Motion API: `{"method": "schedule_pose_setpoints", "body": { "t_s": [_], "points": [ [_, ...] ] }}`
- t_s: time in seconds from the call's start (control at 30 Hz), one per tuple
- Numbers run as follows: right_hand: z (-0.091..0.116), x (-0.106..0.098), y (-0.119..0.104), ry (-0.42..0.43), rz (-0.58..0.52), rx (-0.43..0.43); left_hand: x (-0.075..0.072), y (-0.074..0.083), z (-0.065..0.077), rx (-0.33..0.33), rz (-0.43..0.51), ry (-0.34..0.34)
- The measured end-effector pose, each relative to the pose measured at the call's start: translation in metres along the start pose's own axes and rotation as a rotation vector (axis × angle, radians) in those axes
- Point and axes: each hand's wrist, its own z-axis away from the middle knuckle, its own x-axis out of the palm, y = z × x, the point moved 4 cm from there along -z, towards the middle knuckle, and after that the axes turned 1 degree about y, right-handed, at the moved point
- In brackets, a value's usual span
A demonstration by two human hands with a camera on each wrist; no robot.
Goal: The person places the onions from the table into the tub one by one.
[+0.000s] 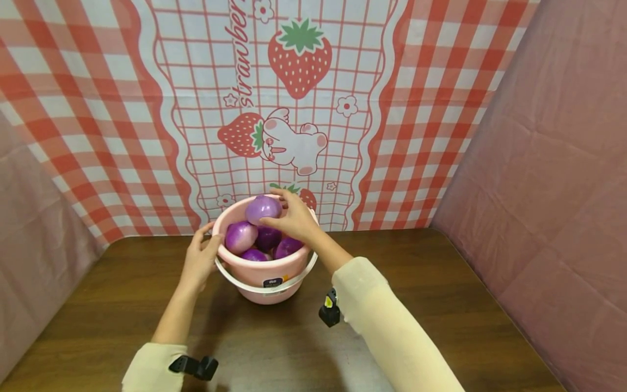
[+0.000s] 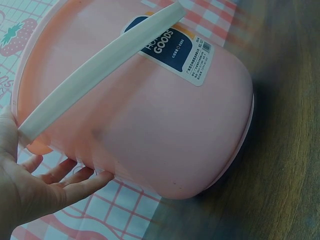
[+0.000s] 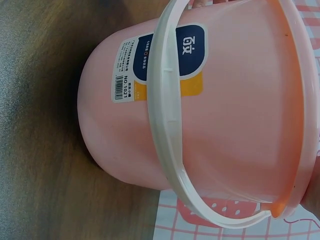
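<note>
A pink bucket [image 1: 266, 272] stands upright on the table with several purple onions in it, among them a paler one [image 1: 241, 237] at the left. My left hand [image 1: 200, 260] holds the bucket's left side, thumb at the rim and fingers along the outer wall, as the left wrist view of that hand [image 2: 35, 190] shows. Between thumb and fingers of my right hand [image 1: 295, 219] is a light purple onion [image 1: 263, 209], level with the back of the rim and above the others. Only a sliver of the right hand [image 3: 312, 192] shows in the right wrist view.
The bucket's white handle [image 1: 264, 290] hangs down across its front, over a dark blue label [image 3: 192, 52]. A brown wooden table [image 1: 401, 305] lies beneath. Behind it hangs a strawberry-patterned checked cloth [image 1: 416, 125]; pink cloth [image 1: 553, 179] covers the right side.
</note>
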Motion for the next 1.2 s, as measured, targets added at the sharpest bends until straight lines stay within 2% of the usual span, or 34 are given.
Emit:
{"method": "schedule_pose_setpoints", "body": {
  "t_s": [0.43,0.8,1.03,1.2],
  "points": [
    [0.002,0.0,-0.001,0.032,-0.029,-0.003,0.0,0.0,0.0,0.0,0.006,-0.002],
    [0.003,-0.01,0.003,0.142,0.049,-0.002,-0.001,0.0,0.0,0.002,-0.002,-0.009],
    [0.003,-0.02,0.003,0.185,0.014,-0.036,-0.003,0.001,-0.001,-0.006,-0.005,-0.012],
    [0.003,-0.031,0.01,0.223,0.001,-0.027,-0.005,0.001,-0.002,-0.014,0.008,-0.014]
  ]
}}
